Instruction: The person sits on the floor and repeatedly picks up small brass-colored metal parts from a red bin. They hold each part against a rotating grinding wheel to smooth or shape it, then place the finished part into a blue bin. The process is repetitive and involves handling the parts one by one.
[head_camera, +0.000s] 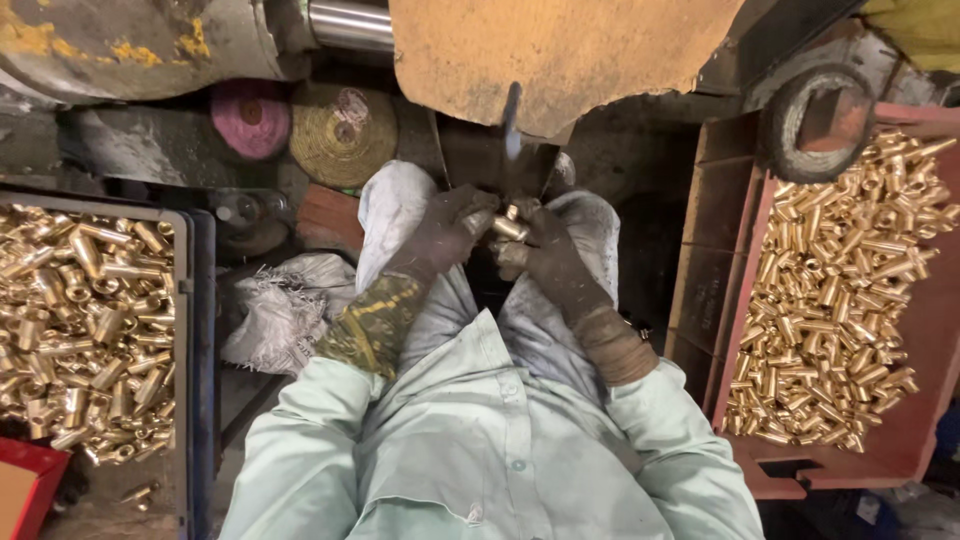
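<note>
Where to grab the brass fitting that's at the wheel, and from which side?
By its two ends, one hand on each side. The brass fitting lies roughly crosswise under the wheel edge, so the left hand and right hand pinch it from left and right, leaving the middle bare toward the wheel.

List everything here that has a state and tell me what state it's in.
Left hand: gloved, fingers closed on a brass piece.
Right hand: gloved, gripping the same brass piece.
Left tray: heaped with brass pieces.
Right tray: heaped with brass pieces.
Pink wheel: lying unused.
Straw-coloured wheel: lying unused.
</note>
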